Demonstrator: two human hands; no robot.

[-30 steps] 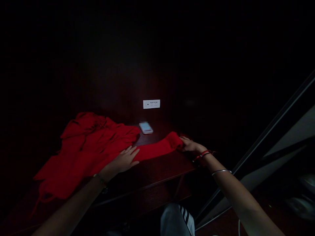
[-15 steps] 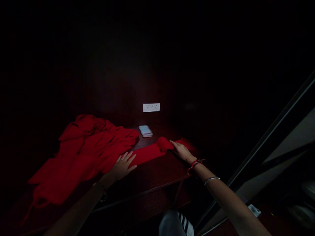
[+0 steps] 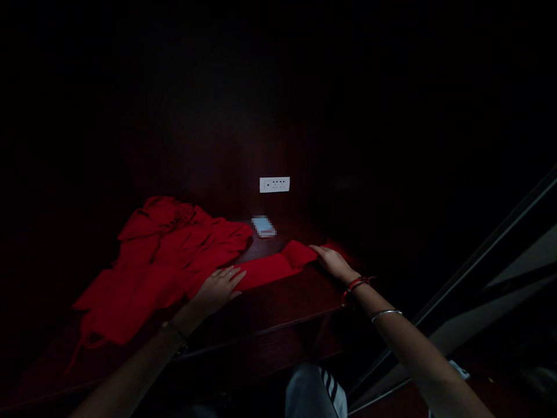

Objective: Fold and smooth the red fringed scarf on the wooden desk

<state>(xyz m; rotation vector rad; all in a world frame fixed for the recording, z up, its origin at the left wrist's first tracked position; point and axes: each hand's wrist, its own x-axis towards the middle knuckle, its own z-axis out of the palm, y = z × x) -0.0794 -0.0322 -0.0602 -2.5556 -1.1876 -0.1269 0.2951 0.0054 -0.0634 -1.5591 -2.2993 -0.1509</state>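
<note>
A red garment with a thin drawstring lies crumpled over the left part of a dark wooden desk. From it a flat red strip of cloth, perhaps a sleeve, runs to the right. My left hand lies on the near end of that strip with its fingers spread. At the other end my right hand pinches the cloth between thumb and fingers, just beyond a raised fold. More red cloth shows dimly past the right hand.
Behind the strip lies a phone, its screen blurred out. A white wall socket is on the dark back panel. My knee is below the desk edge. A slanted metal-edged frame stands at the right.
The whole view has shifted slightly, so the things appear a little further right and higher. Both hands keep their places on the cloth; the fold by the right hand looks flatter.
</note>
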